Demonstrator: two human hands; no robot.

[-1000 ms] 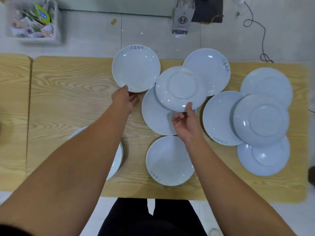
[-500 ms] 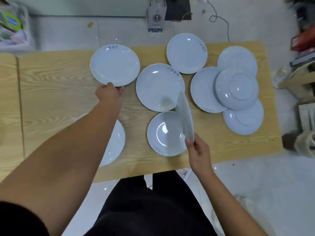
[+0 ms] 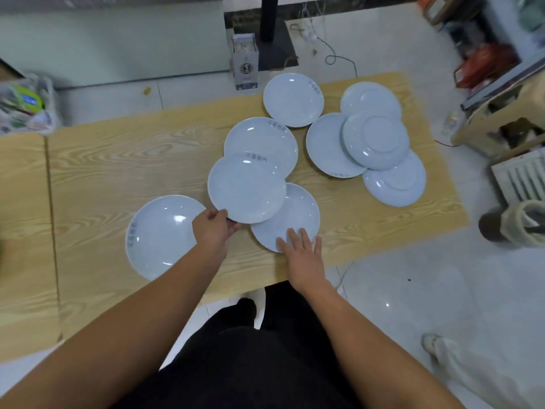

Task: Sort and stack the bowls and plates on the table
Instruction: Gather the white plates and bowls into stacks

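Note:
Several pale blue plates lie on the wooden table (image 3: 112,172). My left hand (image 3: 213,230) grips the near rim of one plate (image 3: 246,190), held above the table and overlapping two others. My right hand (image 3: 300,246) rests flat, fingers spread, on the near edge of a plate (image 3: 298,215) at the table's front. Another plate (image 3: 265,140) lies behind the held one. One plate (image 3: 160,234) sits at the near left and one (image 3: 293,98) at the far edge. On the right, an upside-down plate (image 3: 376,140) tops a cluster of three others.
A second wooden table (image 3: 20,219) adjoins on the left. On the floor are a basket of packets (image 3: 25,104), a small box (image 3: 244,62), a black stand base (image 3: 272,42) and a cable. Cluttered shelving (image 3: 501,93) stands at the right.
My left hand has carried its plate from the far left toward me, over the centre plates. My right hand has laid down the plate it held on edge and now rests open.

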